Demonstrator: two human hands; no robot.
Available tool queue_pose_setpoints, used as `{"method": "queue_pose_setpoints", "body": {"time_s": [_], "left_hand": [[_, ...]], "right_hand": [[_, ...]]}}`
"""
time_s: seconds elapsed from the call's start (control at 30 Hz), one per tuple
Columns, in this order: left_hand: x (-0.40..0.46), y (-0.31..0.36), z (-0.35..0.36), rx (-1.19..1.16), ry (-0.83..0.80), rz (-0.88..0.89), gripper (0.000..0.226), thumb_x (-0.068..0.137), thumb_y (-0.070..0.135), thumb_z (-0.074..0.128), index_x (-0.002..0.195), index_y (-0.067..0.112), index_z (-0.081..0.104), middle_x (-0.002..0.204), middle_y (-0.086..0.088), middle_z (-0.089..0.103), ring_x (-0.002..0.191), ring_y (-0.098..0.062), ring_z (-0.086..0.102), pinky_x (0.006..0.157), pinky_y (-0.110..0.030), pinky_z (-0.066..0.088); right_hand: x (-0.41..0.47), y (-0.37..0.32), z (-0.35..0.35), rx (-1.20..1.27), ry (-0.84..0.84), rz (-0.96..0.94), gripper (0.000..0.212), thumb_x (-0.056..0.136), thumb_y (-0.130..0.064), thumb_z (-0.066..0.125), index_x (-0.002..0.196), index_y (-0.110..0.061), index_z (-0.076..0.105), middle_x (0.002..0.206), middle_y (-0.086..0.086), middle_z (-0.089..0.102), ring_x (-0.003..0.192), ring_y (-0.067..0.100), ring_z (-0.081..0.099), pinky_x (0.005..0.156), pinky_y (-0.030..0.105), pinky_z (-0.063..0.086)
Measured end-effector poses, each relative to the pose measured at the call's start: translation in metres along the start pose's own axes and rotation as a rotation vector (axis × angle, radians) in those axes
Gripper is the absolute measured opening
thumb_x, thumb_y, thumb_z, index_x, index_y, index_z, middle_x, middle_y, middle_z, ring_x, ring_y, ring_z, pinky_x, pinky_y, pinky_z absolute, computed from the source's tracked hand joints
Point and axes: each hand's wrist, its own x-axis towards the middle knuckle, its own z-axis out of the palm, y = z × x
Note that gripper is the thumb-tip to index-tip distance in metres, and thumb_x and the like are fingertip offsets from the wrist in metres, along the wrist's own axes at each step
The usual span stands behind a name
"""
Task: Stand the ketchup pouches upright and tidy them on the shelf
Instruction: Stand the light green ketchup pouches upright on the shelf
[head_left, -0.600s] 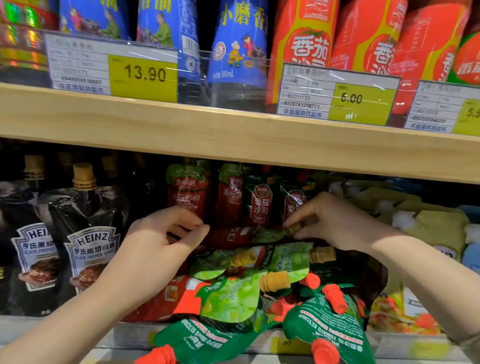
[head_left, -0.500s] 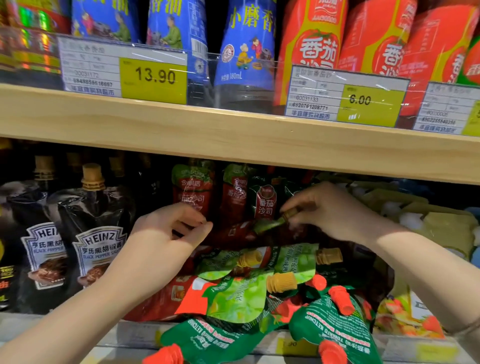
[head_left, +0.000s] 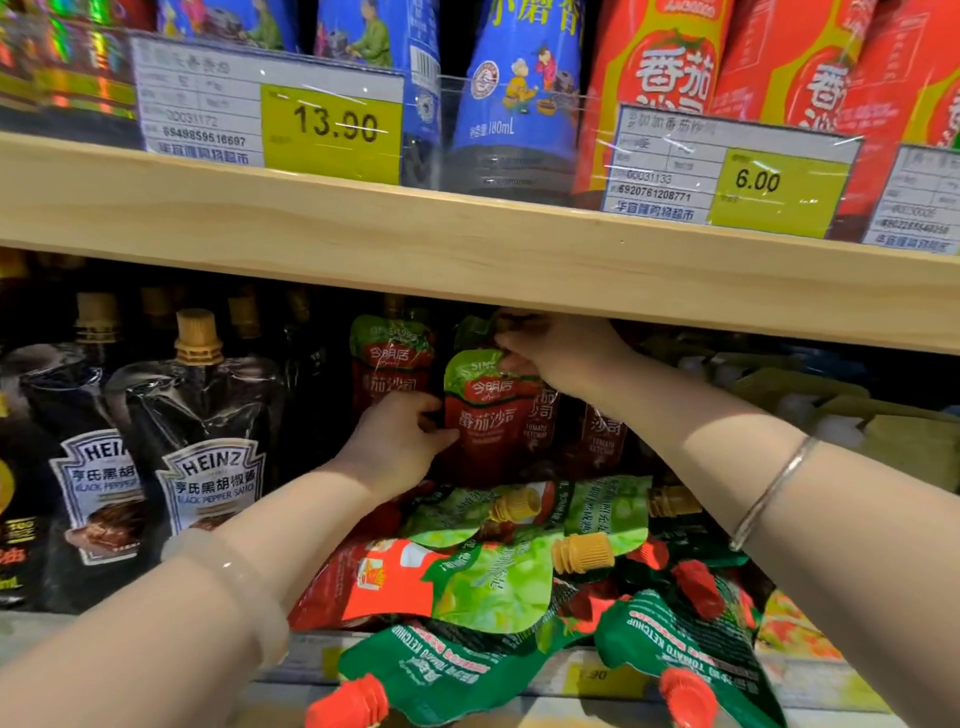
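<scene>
One ketchup pouch (head_left: 485, 415) is held upright at the shelf back, its top pinched by the right hand (head_left: 561, 358), its side steadied by the left hand (head_left: 395, 441); its base should be pressed flat before release

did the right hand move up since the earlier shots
Yes. The right hand has risen: earlier it sat well below the wooden shelf board, now it is right under the board's edge, pinching the top of an upright ketchup pouch.
</scene>
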Motion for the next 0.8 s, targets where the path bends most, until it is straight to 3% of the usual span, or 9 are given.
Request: {"method": "queue_pose_setpoints", "body": {"time_s": [0.13,0.27,0.33,0.4,0.47,0.5,0.6,0.7,0.8], "left_hand": [[0.012,-0.004,0.005,-0.019,0.018,-0.065,0.028,0.091,0.011,0.052,0.116,0.004,0.061,0.116,-0.017,0.065,0.109,-0.030,0.060,0.093,-0.031,0.047],[0.016,-0.007,0.006,-0.031,-0.002,-0.089,0.029,0.090,0.008,0.050,0.116,0.003,0.061,0.119,-0.019,0.065,0.111,-0.032,0.060,0.100,-0.042,0.047],[0.015,-0.008,0.006,-0.045,-0.020,-0.109,0.031,0.091,0.007,0.049,0.120,0.003,0.058,0.117,-0.022,0.064,0.108,-0.036,0.061,0.094,-0.043,0.050],[0.016,-0.009,0.006,-0.066,-0.023,-0.123,0.031,0.091,0.008,0.048,0.120,0.004,0.057,0.109,-0.027,0.066,0.093,-0.038,0.066,0.071,-0.037,0.052],[0.015,-0.007,0.005,-0.061,-0.003,-0.127,0.025,0.092,0.007,0.046,0.113,0.006,0.059,0.101,-0.026,0.067,0.074,-0.033,0.064,0.055,-0.030,0.047],[0.015,-0.005,0.003,-0.066,0.009,-0.129,0.026,0.091,0.005,0.044,0.110,0.003,0.061,0.098,-0.026,0.067,0.072,-0.032,0.063,0.054,-0.029,0.046],[0.016,0.001,0.003,-0.141,-0.002,-0.165,0.030,0.087,-0.005,0.040,0.104,-0.006,0.064,0.104,-0.031,0.066,0.090,-0.040,0.065,0.066,-0.035,0.051],[0.018,0.007,0.006,-0.149,-0.026,-0.211,0.026,0.086,-0.006,0.039,0.090,-0.002,0.064,0.096,-0.021,0.064,0.084,-0.032,0.062,0.074,-0.035,0.049],[0.017,0.009,0.010,-0.133,-0.019,-0.236,0.031,0.089,-0.004,0.039,0.111,0.001,0.059,0.101,-0.015,0.059,0.098,-0.031,0.058,0.078,-0.028,0.043]], "right_hand": [[0.000,0.000,0.001,-0.264,-0.108,-0.011,0.046,0.090,-0.012,0.055,0.134,-0.002,0.044,0.138,0.016,0.049,0.127,0.031,0.047,0.108,0.035,0.038],[-0.001,0.003,-0.003,-0.385,-0.193,-0.004,0.066,0.089,-0.004,0.055,0.146,-0.016,0.025,0.151,0.008,0.033,0.135,0.024,0.036,0.104,0.024,0.032],[-0.001,0.006,-0.004,-0.340,-0.192,0.031,0.067,0.087,-0.001,0.057,0.145,-0.017,0.026,0.148,0.008,0.036,0.131,0.025,0.039,0.100,0.024,0.034],[0.000,0.008,-0.004,-0.174,-0.110,0.123,0.053,0.086,-0.002,0.057,0.135,-0.011,0.041,0.137,0.007,0.047,0.127,0.026,0.043,0.101,0.026,0.036],[0.001,0.009,-0.005,0.150,-0.040,0.336,0.022,0.088,0.003,0.051,0.107,-0.006,0.056,0.119,0.010,0.055,0.125,0.030,0.046,0.105,0.036,0.040],[0.002,0.011,-0.005,0.335,-0.074,0.450,0.024,0.088,0.007,0.045,0.106,-0.004,0.056,0.121,0.013,0.054,0.127,0.031,0.044,0.107,0.040,0.038],[0.001,0.015,-0.005,0.521,-0.193,0.635,0.048,0.088,0.015,0.031,0.132,0.000,0.042,0.148,0.017,0.034,0.137,0.034,0.031,0.114,0.048,0.027],[0.004,0.019,0.001,0.363,-0.239,0.686,0.041,0.087,0.017,0.031,0.117,0.001,0.053,0.145,0.015,0.038,0.136,0.032,0.032,0.114,0.050,0.025],[0.009,0.022,0.005,0.208,-0.241,0.705,0.050,0.084,0.018,0.035,0.128,-0.001,0.049,0.142,0.017,0.042,0.133,0.034,0.036,0.111,0.052,0.030]]}}
